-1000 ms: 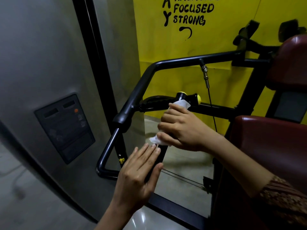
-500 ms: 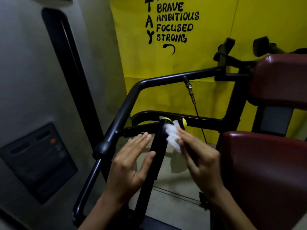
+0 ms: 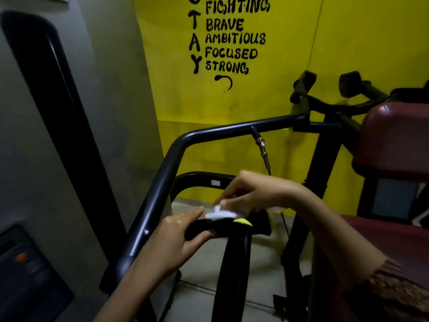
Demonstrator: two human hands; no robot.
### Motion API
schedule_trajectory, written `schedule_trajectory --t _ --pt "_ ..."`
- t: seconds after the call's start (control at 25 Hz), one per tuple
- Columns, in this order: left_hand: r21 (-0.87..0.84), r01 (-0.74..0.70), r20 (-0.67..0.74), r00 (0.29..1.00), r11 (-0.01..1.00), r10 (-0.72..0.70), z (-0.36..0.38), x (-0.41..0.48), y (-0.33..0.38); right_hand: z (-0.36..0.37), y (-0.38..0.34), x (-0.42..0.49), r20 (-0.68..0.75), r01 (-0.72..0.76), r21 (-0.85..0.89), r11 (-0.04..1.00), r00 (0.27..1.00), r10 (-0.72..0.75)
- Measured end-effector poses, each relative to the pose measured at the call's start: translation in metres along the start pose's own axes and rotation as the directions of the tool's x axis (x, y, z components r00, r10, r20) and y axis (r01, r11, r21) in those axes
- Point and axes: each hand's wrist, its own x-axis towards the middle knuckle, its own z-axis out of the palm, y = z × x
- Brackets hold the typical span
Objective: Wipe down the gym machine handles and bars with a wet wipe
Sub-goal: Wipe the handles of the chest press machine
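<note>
Wet wipe [image 3: 219,214]: bunched white wad, pressed onto the top of the short horizontal grip [image 3: 199,227], just beside the yellow end cap [image 3: 242,221] of the upright handle [image 3: 234,263]. Right hand [image 3: 253,191] comes down from above, fingertips pinched on the wipe; motion blur hides the exact finger positions. Left hand [image 3: 176,238] holds the horizontal grip's left part, fingers laid along the top and thumb against the near side, apparently steadying it. Progress, as judged: the wiping is mid-task, at the handle junction. No wet sheen or residue is visible anywhere, so cannot tell which surfaces are finished. Likely left: the long curved frame bar [image 3: 162,177], the lower rear bar [image 3: 197,180] and the far handles [image 3: 304,84] near the yellow wall [image 3: 278,54], all well apart from the wipe. Maroon seat pad [image 3: 383,240] to the right.
</note>
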Motion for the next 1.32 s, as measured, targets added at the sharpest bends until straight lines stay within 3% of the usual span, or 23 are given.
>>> schedule_trajectory --t 0.08,0.24,0.4,0.56,0.72,0.92,1.0,1.2,1.32 --pt "-0.086 0.027 0.055 0.998 0.996 -0.022 0.000 0.000 -0.008 0.011 0.000 0.023 0.213 0.032 -0.065 0.997 0.977 -0.017" --pt "-0.079 -0.007 0.002 1.000 0.997 0.007 0.007 -0.003 -0.015 -0.004 0.011 0.004 0.330 0.057 0.053 0.997 0.941 -0.071" --pt "-0.060 -0.033 -0.020 0.999 0.998 0.032 0.011 -0.004 -0.016 -0.042 0.020 -0.013 0.296 0.035 0.064 0.997 0.954 -0.053" --pt "-0.139 -0.052 -0.025 0.999 0.989 0.048 0.010 -0.003 -0.016 -0.001 -0.003 0.022 0.350 0.115 -0.037 0.993 0.932 -0.094" --pt "-0.088 -0.074 -0.037 0.997 0.993 0.071 0.009 -0.004 -0.017 0.002 0.002 0.006 0.266 0.119 -0.123 0.985 0.960 -0.083" --pt "-0.035 -0.071 -0.025 0.997 0.997 0.070 0.010 -0.006 -0.016 -0.037 0.009 -0.020 0.275 0.031 0.015 0.999 0.961 -0.034" --pt "-0.023 -0.084 -0.033 0.996 0.996 0.083 0.011 -0.006 -0.016 -0.030 0.001 -0.002 0.228 0.021 -0.038 0.999 0.974 -0.012" --pt "-0.023 -0.083 -0.035 0.996 0.996 0.082 0.012 -0.005 -0.017 0.002 -0.001 0.016 0.365 0.067 -0.201 0.977 0.931 0.011" --pt "-0.019 -0.078 -0.023 0.997 0.997 0.077 0.012 -0.006 -0.016 -0.018 0.007 -0.006 0.386 0.050 -0.188 0.981 0.922 0.027"
